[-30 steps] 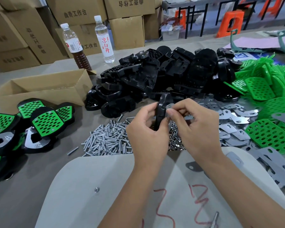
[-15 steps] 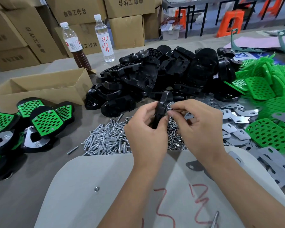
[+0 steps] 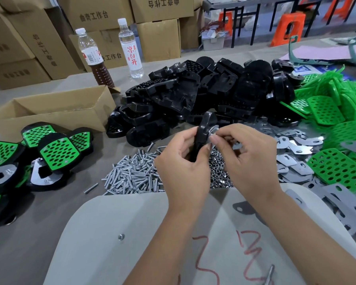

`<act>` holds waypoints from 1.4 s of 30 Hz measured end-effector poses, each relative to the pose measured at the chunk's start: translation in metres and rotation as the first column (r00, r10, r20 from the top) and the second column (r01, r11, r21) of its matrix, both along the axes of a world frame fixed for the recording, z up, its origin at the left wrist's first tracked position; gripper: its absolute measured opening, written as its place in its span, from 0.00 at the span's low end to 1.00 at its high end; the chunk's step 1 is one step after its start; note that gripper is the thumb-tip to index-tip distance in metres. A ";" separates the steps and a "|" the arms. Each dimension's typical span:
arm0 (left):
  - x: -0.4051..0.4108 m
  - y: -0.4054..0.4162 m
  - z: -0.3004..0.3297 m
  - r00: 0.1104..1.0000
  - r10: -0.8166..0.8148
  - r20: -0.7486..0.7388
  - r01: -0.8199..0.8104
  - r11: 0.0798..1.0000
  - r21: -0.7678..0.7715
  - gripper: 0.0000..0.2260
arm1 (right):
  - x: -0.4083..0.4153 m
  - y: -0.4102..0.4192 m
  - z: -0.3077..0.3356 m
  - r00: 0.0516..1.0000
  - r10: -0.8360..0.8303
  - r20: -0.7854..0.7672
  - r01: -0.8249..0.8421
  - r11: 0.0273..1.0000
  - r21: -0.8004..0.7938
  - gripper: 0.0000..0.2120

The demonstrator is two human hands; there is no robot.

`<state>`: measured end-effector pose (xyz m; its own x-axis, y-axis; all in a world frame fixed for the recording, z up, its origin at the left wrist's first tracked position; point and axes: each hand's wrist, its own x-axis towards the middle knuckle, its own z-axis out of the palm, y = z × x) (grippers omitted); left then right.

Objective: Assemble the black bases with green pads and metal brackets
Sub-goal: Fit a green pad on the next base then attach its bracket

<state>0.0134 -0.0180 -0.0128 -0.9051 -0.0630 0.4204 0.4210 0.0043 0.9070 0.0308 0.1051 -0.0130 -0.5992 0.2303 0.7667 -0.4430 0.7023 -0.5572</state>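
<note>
My left hand [image 3: 182, 161] grips a black base [image 3: 202, 128] held upright on edge above the screw pile. My right hand [image 3: 249, 159] pinches a metal bracket [image 3: 213, 130] against the right face of that base. A big heap of black bases [image 3: 203, 95] lies behind the hands. Green perforated pads [image 3: 337, 120] pile up at the right. Loose metal brackets [image 3: 296, 149] are spread to the right of my hands. Finished bases with green pads [image 3: 58, 153] lie at the left.
A pile of silver screws [image 3: 132, 175] and nuts [image 3: 220, 173] lies under my hands. An open cardboard box [image 3: 56, 112] stands at the left, two bottles [image 3: 130, 48] behind it. A grey board [image 3: 132, 233] with red marks covers the near table. Cartons stack at the back.
Both hands have lifted the base and bracket slightly higher and farther from me. The grip on each part is the same.
</note>
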 end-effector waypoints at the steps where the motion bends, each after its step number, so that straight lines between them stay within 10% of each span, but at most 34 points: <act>1: 0.000 0.000 0.000 1.000 0.000 0.001 0.000 1.000 0.001 0.17 | 0.000 0.000 0.000 1.000 0.009 0.005 -0.009 1.000 -0.020 0.04; 42: 0.000 0.005 -0.007 0.996 0.017 -0.092 -0.027 0.993 -0.116 0.15 | -0.001 -0.002 0.000 0.993 -0.009 0.121 0.013 0.999 -0.032 0.12</act>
